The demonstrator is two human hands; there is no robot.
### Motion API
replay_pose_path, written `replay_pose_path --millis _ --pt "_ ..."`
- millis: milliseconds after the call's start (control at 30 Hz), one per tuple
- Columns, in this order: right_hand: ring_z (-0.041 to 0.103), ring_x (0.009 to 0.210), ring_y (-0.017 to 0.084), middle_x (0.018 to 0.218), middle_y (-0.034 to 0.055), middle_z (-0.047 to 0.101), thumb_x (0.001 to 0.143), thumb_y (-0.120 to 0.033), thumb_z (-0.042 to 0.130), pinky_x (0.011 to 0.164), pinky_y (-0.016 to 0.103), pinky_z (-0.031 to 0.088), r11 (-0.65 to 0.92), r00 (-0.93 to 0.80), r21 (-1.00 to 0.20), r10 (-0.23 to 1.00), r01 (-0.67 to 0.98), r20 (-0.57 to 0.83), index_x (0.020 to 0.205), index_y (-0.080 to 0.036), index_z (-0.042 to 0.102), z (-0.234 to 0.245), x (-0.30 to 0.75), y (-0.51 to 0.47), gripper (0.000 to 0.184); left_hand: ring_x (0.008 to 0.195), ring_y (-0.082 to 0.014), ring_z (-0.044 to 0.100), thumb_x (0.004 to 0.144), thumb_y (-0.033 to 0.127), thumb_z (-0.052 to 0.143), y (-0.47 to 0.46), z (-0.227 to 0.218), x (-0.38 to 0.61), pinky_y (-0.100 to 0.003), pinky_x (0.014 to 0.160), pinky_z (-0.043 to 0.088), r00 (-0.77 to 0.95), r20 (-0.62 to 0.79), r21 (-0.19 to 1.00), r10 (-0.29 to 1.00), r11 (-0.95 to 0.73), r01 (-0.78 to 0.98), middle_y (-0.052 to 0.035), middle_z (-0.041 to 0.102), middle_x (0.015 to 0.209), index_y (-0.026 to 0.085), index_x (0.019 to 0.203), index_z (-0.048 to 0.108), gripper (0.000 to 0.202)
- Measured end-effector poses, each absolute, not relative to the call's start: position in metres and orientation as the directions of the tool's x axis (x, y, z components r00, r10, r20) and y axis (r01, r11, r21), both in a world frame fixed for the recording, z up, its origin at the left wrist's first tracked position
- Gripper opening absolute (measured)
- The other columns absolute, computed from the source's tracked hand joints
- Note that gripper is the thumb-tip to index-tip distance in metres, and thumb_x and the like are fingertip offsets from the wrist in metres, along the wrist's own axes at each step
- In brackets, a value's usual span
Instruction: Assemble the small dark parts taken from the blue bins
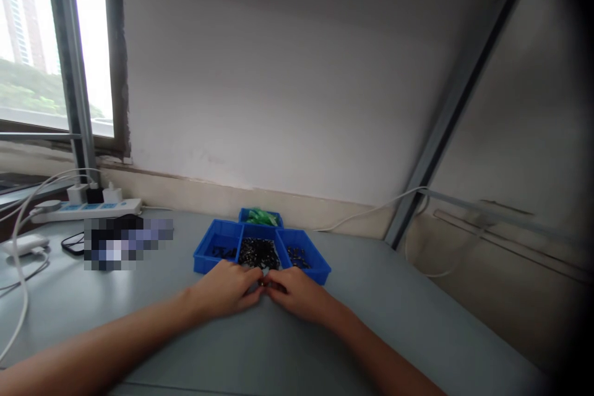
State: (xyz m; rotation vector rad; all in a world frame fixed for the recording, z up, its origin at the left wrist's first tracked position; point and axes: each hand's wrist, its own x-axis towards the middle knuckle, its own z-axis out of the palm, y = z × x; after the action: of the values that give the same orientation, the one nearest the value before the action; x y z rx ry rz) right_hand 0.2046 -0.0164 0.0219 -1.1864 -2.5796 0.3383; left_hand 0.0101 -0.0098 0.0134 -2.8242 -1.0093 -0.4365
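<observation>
My left hand and my right hand rest on the grey table, fingertips meeting in a pinch just in front of the blue trays. Between the fingertips sits a tiny part, too small to name. The middle blue tray is full of small black parts. The left blue tray holds a few dark pieces. The right blue tray holds some dark parts too. Behind them a smaller blue tray contains something green.
A white power strip with plugged chargers lies at the back left under the window. White cables loop over the left table edge. A dark phone lies nearby. A white cable runs along the wall toward a slanted metal post.
</observation>
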Motion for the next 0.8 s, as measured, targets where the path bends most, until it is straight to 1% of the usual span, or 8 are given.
replay_pose_path --millis 133,233,367,500,600,800 --pt "0.058 0.070 0.014 0.077 0.0030 0.066 0.086 -0.017 0.046 0.060 0.021 0.034 0.673 -0.660 -0.256 0.737 0.694 0.147 0.079 -0.016 0.062 0.0202 0.2046 -0.0165 0.017 0.065 -0.0189 0.064 0.091 0.033 0.043 -0.0105 0.0135 0.0102 -0.024 0.055 0.044 0.752 0.324 -0.007 0.574 -0.794 0.608 -0.0020 0.065 0.072 0.018 0.085 0.055 0.021" --pt "0.058 0.071 0.014 0.078 0.0026 0.066 0.088 -0.018 0.043 0.061 0.021 0.033 0.683 -0.669 -0.236 0.728 0.692 0.148 0.080 -0.017 0.062 0.0190 0.2050 -0.0160 0.020 0.065 -0.0186 0.063 0.090 0.034 0.046 -0.0110 0.0139 0.0102 -0.024 0.055 0.043 0.751 0.335 0.003 0.570 -0.797 0.604 -0.0013 0.065 0.072 0.018 0.084 0.054 0.019" --pt "0.058 0.070 0.014 0.078 0.0025 0.066 0.088 -0.017 0.043 0.061 0.021 0.033 0.690 -0.677 -0.225 0.721 0.688 0.145 0.080 -0.017 0.062 0.0182 0.2050 -0.0156 0.020 0.067 -0.0187 0.063 0.088 0.032 0.049 -0.0111 0.0137 0.0102 -0.024 0.056 0.044 0.756 0.331 -0.001 0.564 -0.801 0.598 -0.0013 0.065 0.075 0.018 0.086 0.053 0.015" --pt "0.058 0.071 0.014 0.078 0.0027 0.066 0.086 -0.016 0.045 0.061 0.021 0.034 0.685 -0.672 -0.204 0.727 0.699 0.139 0.079 -0.017 0.061 0.0194 0.2049 -0.0162 0.018 0.066 -0.0182 0.063 0.090 0.031 0.046 -0.0108 0.0138 0.0101 -0.024 0.056 0.044 0.759 0.324 -0.012 0.564 -0.800 0.600 -0.0017 0.065 0.075 0.018 0.086 0.053 0.015" --pt "0.059 0.072 0.014 0.078 0.0025 0.066 0.087 -0.018 0.045 0.062 0.022 0.034 0.667 -0.654 -0.195 0.744 0.719 0.132 0.080 -0.017 0.062 0.0220 0.2057 -0.0167 0.019 0.064 -0.0188 0.063 0.090 0.030 0.044 -0.0100 0.0141 0.0099 -0.024 0.055 0.044 0.757 0.315 -0.029 0.573 -0.791 0.611 -0.0016 0.065 0.073 0.018 0.087 0.052 0.014" --pt "0.059 0.072 0.014 0.076 0.0021 0.066 0.087 -0.020 0.046 0.062 0.022 0.034 0.652 -0.628 -0.213 0.758 0.728 0.177 0.079 -0.018 0.061 0.0250 0.2070 -0.0177 0.017 0.064 -0.0193 0.064 0.092 0.028 0.042 -0.0059 0.0114 0.0091 -0.025 0.055 0.045 0.764 0.305 -0.048 0.569 -0.792 0.609 -0.0020 0.065 0.073 0.018 0.086 0.053 0.015"
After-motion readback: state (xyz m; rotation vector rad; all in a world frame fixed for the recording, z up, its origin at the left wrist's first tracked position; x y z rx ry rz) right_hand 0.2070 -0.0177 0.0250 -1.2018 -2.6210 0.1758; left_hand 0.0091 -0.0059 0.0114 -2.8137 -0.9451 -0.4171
